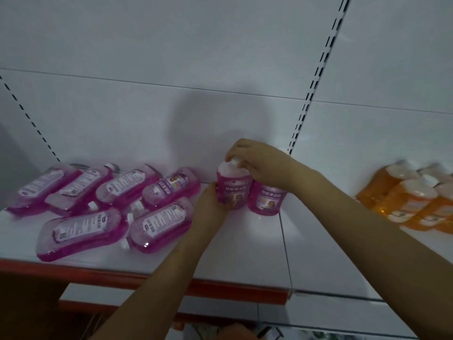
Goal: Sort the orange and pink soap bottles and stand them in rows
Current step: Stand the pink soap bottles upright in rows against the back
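Two pink soap bottles stand upright side by side near the back of the white shelf (245, 246). My left hand (210, 202) grips the lower left side of the left one (234, 188). My right hand (257, 160) is closed over its white cap and reaches across the top of the right one (267, 200). Several more pink bottles (103, 204) lie flat in a loose heap on the shelf's left half. Orange soap bottles (411, 195) stand grouped at the far right.
The shelf has a red front edge (147, 278) and a white back panel with slotted uprights (316, 77). A seam (285, 251) splits the shelf just right of the standing pink bottles. Lower shelves show below.
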Motion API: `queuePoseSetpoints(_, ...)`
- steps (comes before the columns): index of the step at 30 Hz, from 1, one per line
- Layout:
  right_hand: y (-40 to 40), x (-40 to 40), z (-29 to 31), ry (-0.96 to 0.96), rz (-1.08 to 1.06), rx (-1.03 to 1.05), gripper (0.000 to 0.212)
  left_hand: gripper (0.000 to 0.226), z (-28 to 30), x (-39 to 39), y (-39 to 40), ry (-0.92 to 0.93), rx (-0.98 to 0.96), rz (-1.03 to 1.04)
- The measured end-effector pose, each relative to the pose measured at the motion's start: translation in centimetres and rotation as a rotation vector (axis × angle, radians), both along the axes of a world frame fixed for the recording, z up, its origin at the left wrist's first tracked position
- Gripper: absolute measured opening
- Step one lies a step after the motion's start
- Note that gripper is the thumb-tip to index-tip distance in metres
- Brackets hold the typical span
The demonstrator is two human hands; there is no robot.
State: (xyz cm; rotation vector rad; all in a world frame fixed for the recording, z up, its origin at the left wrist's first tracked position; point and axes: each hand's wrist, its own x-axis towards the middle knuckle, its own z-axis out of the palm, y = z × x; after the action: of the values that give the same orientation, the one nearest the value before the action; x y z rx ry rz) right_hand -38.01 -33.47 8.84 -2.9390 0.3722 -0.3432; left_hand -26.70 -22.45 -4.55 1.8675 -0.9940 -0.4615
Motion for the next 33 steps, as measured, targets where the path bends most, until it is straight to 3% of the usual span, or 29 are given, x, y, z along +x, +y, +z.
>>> queuePoseSetpoints(4, -0.7, 0.0, -1.0, 0.086, -0.103, -0.026, 0.039, 0.032, -1.4, -0.5, -1.2, -0.074, -0.010, 0.004)
queuePoseSetpoints(12, -1.1, 0.1, -2.3, 0.017, -0.120, 0.015, 0.035, 0.046, -2.2, -0.4, -1.5, -0.110, 0.023, -0.078)
queuePoseSetpoints(18, 1.8, 1.8, -0.9, -0.569, -0.136, 0.084, 0.021, 0.030, 0.4, -0.5, 5.8, -0.355, -0.250, 0.088)
queuePoseSetpoints(20, 3.6, 3.0, -1.0, -0.626, -0.092, 0.145, 0.020, 0.024, -0.1, 0.3, 9.1, -0.414, -0.254, 0.190)
queuePoseSetpoints(26, 8.4, 7.0, -4.9, -0.338, 0.045, 0.159, 0.026, 0.031, -3.6, 3.5, 17.5, -0.395, -0.067, 0.549)
queuePoseSetpoints(30, 11.1, 8.9, -8.6, 0.016, 0.170, 0.158, 0.047, 0.033, -3.9, 5.2, 19.6, -0.406, 0.113, 0.447)
queuePoseSetpoints(33, 12.7, 9.3, -10.8, 0.093, 0.274, 0.071, 0.057, 0.032, -3.3, 6.0, 20.5, -0.310, 0.139, 0.344)
